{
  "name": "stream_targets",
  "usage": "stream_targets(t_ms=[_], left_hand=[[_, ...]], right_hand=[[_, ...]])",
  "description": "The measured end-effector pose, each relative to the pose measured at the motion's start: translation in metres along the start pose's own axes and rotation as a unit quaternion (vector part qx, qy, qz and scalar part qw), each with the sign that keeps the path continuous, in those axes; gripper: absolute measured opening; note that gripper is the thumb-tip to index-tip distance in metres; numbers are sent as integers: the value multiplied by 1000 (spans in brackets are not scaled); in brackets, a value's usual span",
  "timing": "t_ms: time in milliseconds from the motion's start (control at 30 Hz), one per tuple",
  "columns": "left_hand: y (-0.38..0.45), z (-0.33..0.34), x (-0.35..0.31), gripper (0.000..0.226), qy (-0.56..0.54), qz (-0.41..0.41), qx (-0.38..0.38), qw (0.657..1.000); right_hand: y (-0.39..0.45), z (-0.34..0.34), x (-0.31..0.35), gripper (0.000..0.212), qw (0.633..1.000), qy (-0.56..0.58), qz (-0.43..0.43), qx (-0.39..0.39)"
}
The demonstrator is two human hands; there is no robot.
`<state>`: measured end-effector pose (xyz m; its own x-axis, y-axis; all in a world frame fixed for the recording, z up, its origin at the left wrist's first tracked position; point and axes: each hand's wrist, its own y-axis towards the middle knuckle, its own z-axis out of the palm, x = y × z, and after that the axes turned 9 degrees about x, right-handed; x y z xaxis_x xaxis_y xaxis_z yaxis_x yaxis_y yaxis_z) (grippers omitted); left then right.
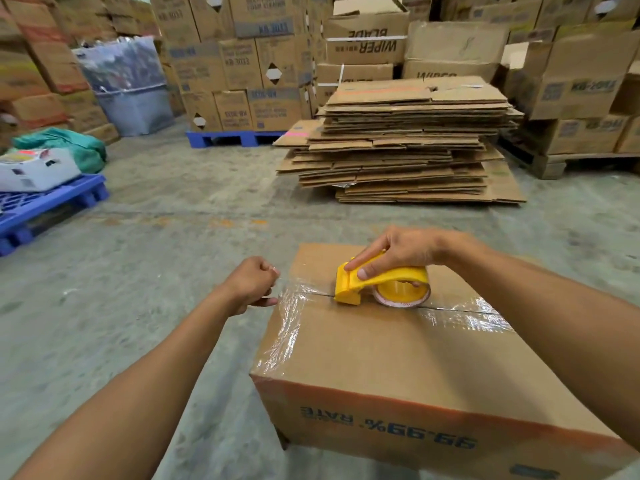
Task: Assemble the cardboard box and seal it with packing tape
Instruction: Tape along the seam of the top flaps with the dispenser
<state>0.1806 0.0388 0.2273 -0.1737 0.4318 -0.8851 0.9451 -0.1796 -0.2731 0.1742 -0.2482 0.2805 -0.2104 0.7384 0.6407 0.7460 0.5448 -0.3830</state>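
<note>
So the cardboard box (398,355) is sitting closed on the concrete floor (156,306), low and right of center, with blue print reading upside down on the near side. The top flaps are shut and you can see the seam running across the lid. Clear packing tape (287,327) is already down along the left edge, pretty wrinkly, and there's more shiny tape over the seam toward the right side.

The yellow tape dispenser (377,284) is parked right on that seam with its roll touching the lid. The right hand (398,252) is wrapped over the top of it — fingers curled around the handle, thumb on the near side, so a full grip on the dispenser.

The left hand (251,285) is just off the box's left edge, closed up into a loose fist. It looks like it's pinching the loose end of the tape there, but it's too blurry to be sure.

Further out — a big messy stack of flattened cartons (408,143) straight ahead, walls of printed boxes behind that, and a blue pallet (45,209) off to the left.
</note>
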Motion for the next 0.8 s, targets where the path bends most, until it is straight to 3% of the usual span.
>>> stream_targets(t_ms=[367, 533, 667, 733, 800], left_hand=[[4, -4, 11, 15, 0, -59, 48, 997], [3, 6, 22, 28, -31, -81, 91, 992], [6, 14, 39, 21, -96, -81, 62, 990], [5, 16, 52, 8, -145, -92, 88, 981], [3, 14, 65, 35, -153, -119, 95, 976]], right_hand=[[1, 1, 13, 34, 999, -28, 10, 18], [5, 1, 13, 35, 999, -42, 14, 25], [5, 2, 11, 35, 999, -41, 13, 24], [4, 2, 12, 35, 999, -43, 16, 24], [4, 2, 13, 34, 999, -43, 17, 24]])
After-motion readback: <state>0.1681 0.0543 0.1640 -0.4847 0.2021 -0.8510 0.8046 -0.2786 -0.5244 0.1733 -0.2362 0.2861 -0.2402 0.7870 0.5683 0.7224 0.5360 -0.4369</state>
